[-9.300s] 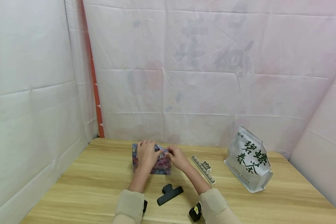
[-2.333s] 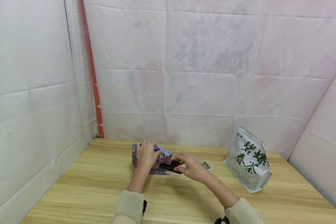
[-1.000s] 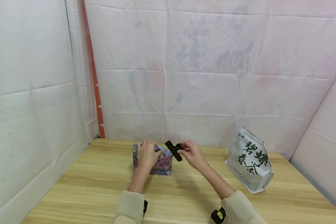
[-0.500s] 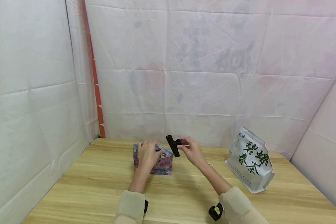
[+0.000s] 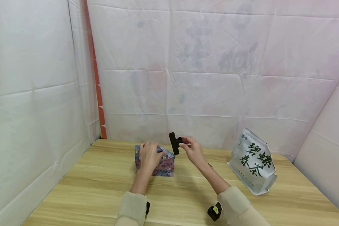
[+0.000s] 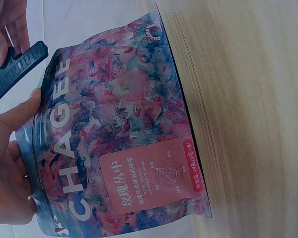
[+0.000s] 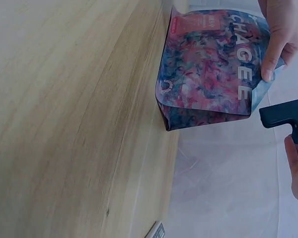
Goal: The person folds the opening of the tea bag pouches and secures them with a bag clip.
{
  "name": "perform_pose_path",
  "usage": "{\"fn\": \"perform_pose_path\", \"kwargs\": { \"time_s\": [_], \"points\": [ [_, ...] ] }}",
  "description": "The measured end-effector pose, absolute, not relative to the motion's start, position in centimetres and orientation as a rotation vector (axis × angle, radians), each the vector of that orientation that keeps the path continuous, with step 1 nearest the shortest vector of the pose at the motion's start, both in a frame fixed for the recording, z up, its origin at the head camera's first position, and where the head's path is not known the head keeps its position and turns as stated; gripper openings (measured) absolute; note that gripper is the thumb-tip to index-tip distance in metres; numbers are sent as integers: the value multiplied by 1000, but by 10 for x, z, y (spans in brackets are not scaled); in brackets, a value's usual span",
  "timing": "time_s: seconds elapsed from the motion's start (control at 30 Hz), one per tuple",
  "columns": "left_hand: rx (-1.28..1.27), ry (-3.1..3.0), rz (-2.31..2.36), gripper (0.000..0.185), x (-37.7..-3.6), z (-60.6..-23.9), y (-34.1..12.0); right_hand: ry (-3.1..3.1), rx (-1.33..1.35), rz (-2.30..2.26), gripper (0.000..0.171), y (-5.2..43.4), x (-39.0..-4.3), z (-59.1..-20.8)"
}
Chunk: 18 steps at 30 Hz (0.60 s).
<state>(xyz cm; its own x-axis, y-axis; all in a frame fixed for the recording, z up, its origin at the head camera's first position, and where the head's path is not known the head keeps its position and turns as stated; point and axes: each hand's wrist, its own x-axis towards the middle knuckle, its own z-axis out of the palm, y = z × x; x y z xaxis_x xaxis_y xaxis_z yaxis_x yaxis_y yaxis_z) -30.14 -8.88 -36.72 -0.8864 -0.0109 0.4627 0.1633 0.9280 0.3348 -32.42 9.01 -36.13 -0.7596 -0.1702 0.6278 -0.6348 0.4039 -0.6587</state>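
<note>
Fingers (image 5: 183, 145) of the right hand (image 5: 192, 152) are being pinched on the black clip (image 5: 174, 142) (held up) | colorful bag (image 5: 161, 163) is being gripped by the left hand (image 5: 148, 155) | bag is being stood on the table (image 5: 87, 185)

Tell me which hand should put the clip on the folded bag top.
Probably the right. The right hand already pinches the black clip just above the bag, while the left hand grips the bag's folded top.
</note>
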Motion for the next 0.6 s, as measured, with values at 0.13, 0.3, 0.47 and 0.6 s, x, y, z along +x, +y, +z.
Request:
{"fn": "perform_pose_path", "kwargs": {
  "time_s": [0.13, 0.3, 0.47, 0.6],
  "points": [
    [-104, -2628, -499, 35, -302, -367, -89, -2162, 693, 1303, 26, 89, -326, -363],
    [-101, -2636, -495, 35, -302, -367, -88, -2107, 689, 1290, 26, 87, -327, -364],
    [-105, -2638, -506, 34, -301, -367, -88, -2069, 706, 1262, 26, 85, -330, -366],
    [-109, -2632, -509, 34, -301, -366, -89, -2070, 707, 1265, 25, 84, -330, -365]
  ]
}}
